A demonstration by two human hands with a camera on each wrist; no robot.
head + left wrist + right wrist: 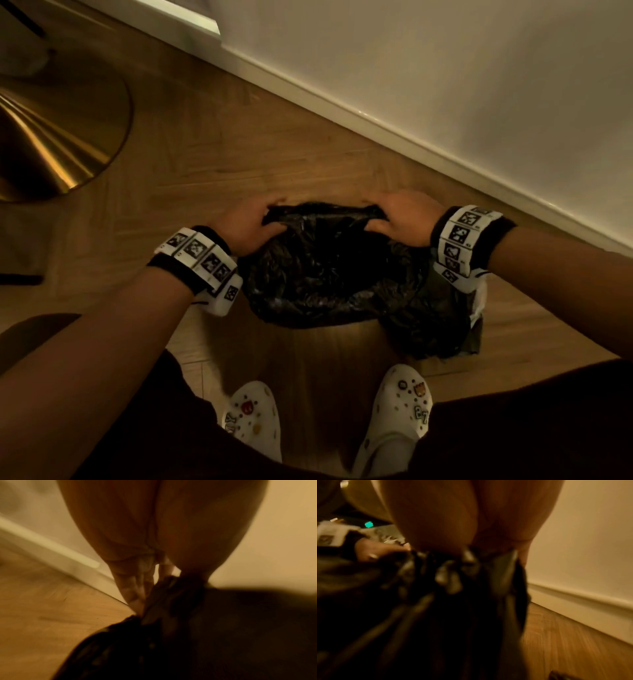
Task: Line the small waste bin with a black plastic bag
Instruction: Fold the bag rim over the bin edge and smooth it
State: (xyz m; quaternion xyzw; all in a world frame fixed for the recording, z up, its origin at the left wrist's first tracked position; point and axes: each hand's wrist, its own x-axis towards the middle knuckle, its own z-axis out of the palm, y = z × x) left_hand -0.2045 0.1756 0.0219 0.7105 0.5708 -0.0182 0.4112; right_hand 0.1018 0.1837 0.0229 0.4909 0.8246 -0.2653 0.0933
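gripping the far edge of the black bag point(329, 270), the left hand point(245, 228) and right hand point(406, 222) each clench bunched plastic, stretching it between them. below, the crumpled bag hangs above the wood floor point(205, 154), ahead of two white clogs point(253, 416), near the baseboard point(376, 116). bin hidden.

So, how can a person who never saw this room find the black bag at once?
Start at the white baseboard that runs along the wall, then look down the wooden floor toward the white clogs. The black bag lies between them, crumpled and shiny, with the left hand and right hand gripping its top edge.
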